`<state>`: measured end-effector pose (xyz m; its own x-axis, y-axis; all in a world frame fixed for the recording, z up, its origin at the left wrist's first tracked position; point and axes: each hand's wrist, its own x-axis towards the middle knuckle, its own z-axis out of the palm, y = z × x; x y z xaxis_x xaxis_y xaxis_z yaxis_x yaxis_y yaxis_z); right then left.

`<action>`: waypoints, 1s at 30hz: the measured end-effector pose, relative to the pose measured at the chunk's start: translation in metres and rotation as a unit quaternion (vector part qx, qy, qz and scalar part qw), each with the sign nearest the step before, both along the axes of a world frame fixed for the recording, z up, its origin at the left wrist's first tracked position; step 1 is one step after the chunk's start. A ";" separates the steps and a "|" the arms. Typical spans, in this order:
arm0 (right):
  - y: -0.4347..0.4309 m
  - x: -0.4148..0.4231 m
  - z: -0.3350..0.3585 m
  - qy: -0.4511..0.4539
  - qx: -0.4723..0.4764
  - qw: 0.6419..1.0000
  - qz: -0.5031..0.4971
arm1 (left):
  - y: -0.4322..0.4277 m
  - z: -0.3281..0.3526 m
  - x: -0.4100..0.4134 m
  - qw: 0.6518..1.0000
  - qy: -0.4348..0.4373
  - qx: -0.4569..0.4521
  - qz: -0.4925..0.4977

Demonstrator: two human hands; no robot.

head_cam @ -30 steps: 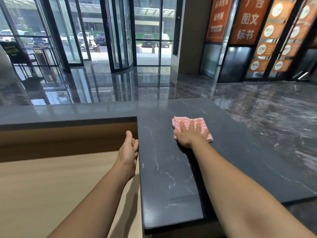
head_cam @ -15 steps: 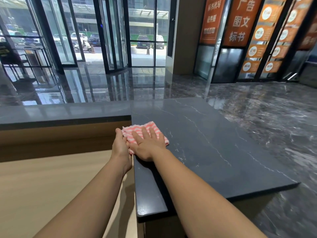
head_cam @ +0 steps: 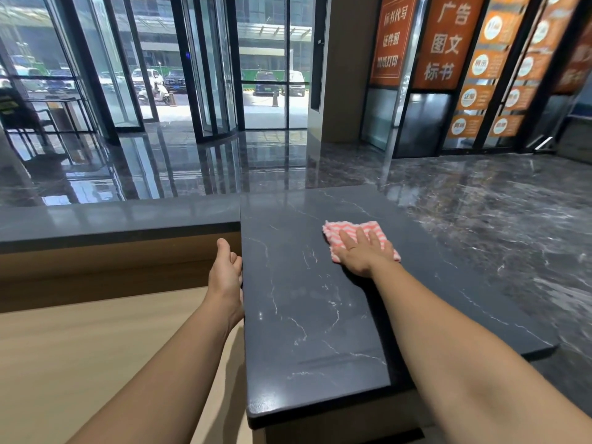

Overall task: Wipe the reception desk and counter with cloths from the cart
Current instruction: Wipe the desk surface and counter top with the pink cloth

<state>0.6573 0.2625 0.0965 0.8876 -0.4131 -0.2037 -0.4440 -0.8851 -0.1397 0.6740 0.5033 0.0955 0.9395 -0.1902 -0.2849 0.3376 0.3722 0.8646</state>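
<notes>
flat right hand (head_cam: 363,251) on cloth (head_cam: 339,229), counter (head_cam: 304,315)

Daylight came through the glass doors (head_cam: 266,59) at twelve o'clock and blew out the pavement outside. The polished floor (head_cam: 179,168) threw it back in bright streaks toward eleven. The dark counter (head_cam: 304,309) held a soft sheen, with a dim shadow under the right hand (head_cam: 362,251). Wide-angle bending bowed the slightly soft signs (head_cam: 445,43) at two.

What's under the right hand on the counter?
A pink-and-white striped cloth, pressed flat on the dark counter by the right hand. The palm covers the cloth's middle; anything beneath the cloth is hidden.
</notes>
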 end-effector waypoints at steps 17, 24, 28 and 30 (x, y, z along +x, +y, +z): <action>0.170 -0.020 -0.012 -0.028 -0.008 0.992 0.126 | 0.023 -0.011 -0.028 0.993 0.049 -0.109 -0.019; 0.172 -0.036 -0.011 -0.019 -0.003 0.979 0.201 | 0.024 -0.015 -0.040 0.993 0.045 -0.106 -0.008; 0.127 -0.045 -0.008 -0.014 -0.003 0.987 0.163 | 0.016 -0.010 -0.050 0.998 0.055 -0.023 0.013; 0.096 -0.052 -0.007 -0.010 -0.001 0.992 0.124 | 0.014 -0.008 -0.055 0.998 0.056 0.000 0.022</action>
